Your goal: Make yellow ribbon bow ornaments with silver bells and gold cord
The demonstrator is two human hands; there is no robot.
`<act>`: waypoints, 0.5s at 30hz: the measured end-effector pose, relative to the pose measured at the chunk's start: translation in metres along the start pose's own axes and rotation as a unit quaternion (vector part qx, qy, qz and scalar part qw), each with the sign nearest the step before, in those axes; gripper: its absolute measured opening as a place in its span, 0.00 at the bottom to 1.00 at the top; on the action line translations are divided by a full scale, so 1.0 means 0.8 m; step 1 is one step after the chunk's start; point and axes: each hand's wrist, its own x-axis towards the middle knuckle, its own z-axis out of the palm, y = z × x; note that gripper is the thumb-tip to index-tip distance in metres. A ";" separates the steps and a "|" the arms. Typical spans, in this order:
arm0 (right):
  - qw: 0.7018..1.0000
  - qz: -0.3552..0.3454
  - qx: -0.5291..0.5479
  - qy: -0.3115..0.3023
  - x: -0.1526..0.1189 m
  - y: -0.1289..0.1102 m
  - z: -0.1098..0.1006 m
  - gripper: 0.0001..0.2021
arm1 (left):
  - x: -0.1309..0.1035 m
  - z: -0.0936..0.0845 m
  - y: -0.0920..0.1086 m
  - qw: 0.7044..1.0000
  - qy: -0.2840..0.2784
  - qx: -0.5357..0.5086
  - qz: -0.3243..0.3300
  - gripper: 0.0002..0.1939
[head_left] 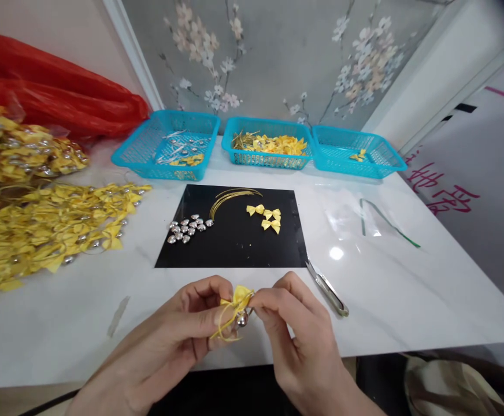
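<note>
Between my two hands, above the table's front edge, is a yellow ribbon bow (243, 294) with thin yellow cord ends and a shiny silver bell (242, 318) hanging under it. My left hand (191, 320) is closed, pinching the bow and cord from the left. My right hand (297, 323) is closed too, thumb and forefinger pinched at the bow's right side, where a bit of cord shows. On the black mat (230, 248) beyond lie several silver bells (189, 227), a bundle of yellow cords (230, 197) and several yellow bows (271, 225).
Snips (328, 289) lie right of the mat. Three blue baskets, left (126, 156), middle (230, 156) and right (391, 164), stand along the wall. Finished-looking yellow bows with bells (61, 225) are heaped at the left. A clear plastic bag (343, 219) and green strip (391, 222) lie right.
</note>
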 end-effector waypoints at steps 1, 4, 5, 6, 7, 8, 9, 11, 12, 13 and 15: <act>1.000 -0.005 -0.006 0.002 0.000 0.000 0.000 0.17 | 0.000 0.000 0.000 1.000 -0.003 0.001 0.000 0.11; 0.999 -0.033 -0.037 0.012 0.000 0.001 -0.001 0.18 | 0.000 0.003 0.002 1.000 -0.017 0.005 0.002 0.11; 0.998 -0.044 -0.049 0.015 0.001 0.002 -0.001 0.19 | 0.000 0.003 0.003 1.000 -0.021 0.006 0.003 0.10; 0.996 -0.055 -0.061 0.018 0.001 0.002 -0.001 0.19 | 0.000 0.004 0.003 1.000 -0.022 0.007 0.001 0.10; 0.995 -0.064 -0.071 0.020 0.001 0.003 -0.001 0.19 | 0.001 0.004 0.004 1.000 -0.024 0.008 -0.001 0.10; 0.994 -0.071 -0.078 0.020 0.001 0.003 -0.002 0.19 | 0.001 0.003 0.004 1.000 -0.025 0.008 -0.004 0.10; 0.993 -0.077 -0.083 0.018 0.001 0.004 -0.002 0.19 | 0.001 0.003 0.004 1.000 -0.028 0.008 -0.005 0.10; 0.992 -0.087 -0.094 0.014 0.002 0.004 -0.004 0.19 | 0.000 0.002 0.004 0.999 -0.032 0.007 -0.007 0.10; 0.990 -0.094 -0.103 0.012 0.003 0.004 -0.005 0.19 | 0.000 0.002 0.004 0.999 -0.032 0.008 -0.007 0.10; 0.988 -0.103 -0.114 0.009 0.004 0.003 -0.006 0.19 | 0.000 0.002 0.003 0.999 -0.030 0.009 -0.005 0.10; 0.984 -0.120 -0.130 0.001 0.008 0.001 -0.010 0.20 | -0.001 0.002 0.003 1.000 -0.025 0.009 -0.004 0.10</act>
